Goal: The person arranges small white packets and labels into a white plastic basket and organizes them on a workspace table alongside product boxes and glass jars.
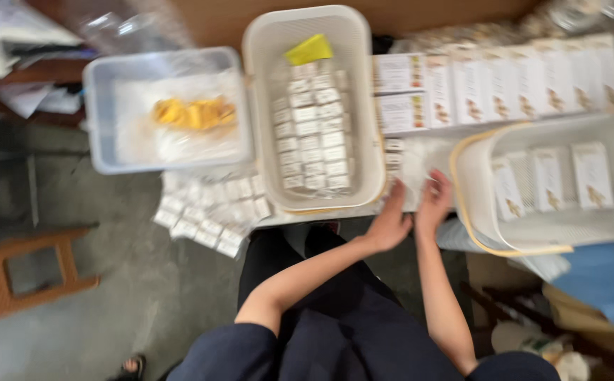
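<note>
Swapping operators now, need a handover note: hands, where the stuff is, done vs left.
Left hand and right hand: side by side at the table edge, on a small white packet; the blur hides the grip.
Cream basket left of the hands: rows of small sachets.
Tilted basket on the right: three white cartons.
Done: those cartons in the basket.
Left: a row of cartons on the table behind; loose sachets at the front left.

**Both hands meet between two baskets**

The left hand [390,224] and right hand [434,201] rest close together on small white packets [411,169], between a cream basket [370,141] of sachets and a white basket [473,190] holding three boxes. Motion blur hides the fingers' grip.
</note>
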